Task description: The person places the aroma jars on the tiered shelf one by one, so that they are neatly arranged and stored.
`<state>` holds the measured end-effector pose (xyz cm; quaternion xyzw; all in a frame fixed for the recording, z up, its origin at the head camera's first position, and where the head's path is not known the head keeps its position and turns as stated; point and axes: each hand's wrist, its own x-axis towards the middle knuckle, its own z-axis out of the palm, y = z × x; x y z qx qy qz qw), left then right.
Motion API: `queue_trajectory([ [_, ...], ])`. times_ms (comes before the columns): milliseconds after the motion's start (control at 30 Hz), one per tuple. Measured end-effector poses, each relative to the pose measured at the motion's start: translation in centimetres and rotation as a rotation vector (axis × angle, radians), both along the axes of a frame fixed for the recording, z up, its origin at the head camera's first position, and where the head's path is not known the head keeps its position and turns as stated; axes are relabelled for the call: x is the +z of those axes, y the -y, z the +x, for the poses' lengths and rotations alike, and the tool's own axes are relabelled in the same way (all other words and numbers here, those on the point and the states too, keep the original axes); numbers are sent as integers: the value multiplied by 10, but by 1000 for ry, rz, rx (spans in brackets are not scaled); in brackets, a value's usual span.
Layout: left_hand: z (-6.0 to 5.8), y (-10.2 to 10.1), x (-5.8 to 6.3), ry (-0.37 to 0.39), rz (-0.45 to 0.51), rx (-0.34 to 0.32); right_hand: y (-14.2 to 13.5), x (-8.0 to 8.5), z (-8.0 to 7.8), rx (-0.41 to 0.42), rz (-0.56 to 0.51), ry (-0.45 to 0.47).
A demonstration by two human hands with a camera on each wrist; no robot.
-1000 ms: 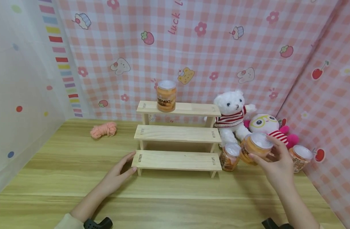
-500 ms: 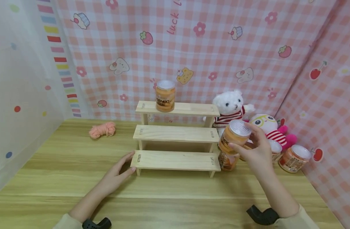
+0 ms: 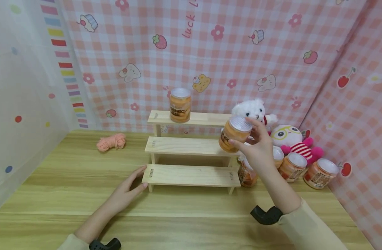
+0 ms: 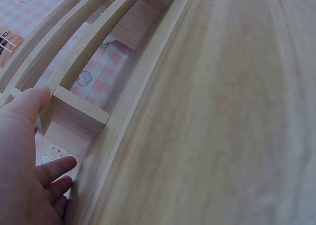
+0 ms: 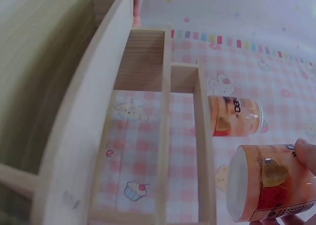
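My right hand point(image 3: 256, 142) grips an orange-labelled jar point(image 3: 234, 134) with a clear lid, tilted, in front of the right end of the wooden three-step shelf point(image 3: 191, 175). In the right wrist view the held jar point(image 5: 271, 183) shows its pale base and fruit-printed label. A like jar point(image 3: 180, 106) stands upright on the top step, left of centre. My left hand point(image 3: 128, 189) rests at the left end of the lowest step. The left wrist view shows the thumb point(image 4: 37, 104) at the step's corner, the other fingers point(image 4: 57, 170) extended beside the end support.
Several more jars point(image 3: 321, 173) stand on the table to the right of the shelf. A white plush bear point(image 3: 251, 109) and a plush doll point(image 3: 286, 135) sit behind them. A peach yarn skein point(image 3: 111, 142) lies at the left. Checked cloth point(image 3: 191, 52) hangs behind.
My right hand has carried the jar left and upward, from above the other jars to the shelf's right end. The left hand has stayed at the lowest step.
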<state>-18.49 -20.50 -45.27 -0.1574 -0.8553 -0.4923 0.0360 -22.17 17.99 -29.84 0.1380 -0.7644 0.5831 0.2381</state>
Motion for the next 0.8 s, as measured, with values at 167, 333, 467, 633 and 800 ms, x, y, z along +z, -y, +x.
queue_trajectory([
  [167, 0, 0, -1, -7, 3, -7, 12, 11, -10, -6, 12, 21],
  [333, 0, -1, -1, -6, 4, -4, 23, 19, -22, 26, -4, 7],
  [467, 1, -1, 1, -3, 9, -7, 31, 25, -32, 45, -11, -9],
  [633, 0, -1, 0, -5, 15, -9, 39, 31, -44, 43, 9, -15],
  [800, 0, -1, 1, -9, 10, -9, 47, 37, -54, 54, 2, -13],
])
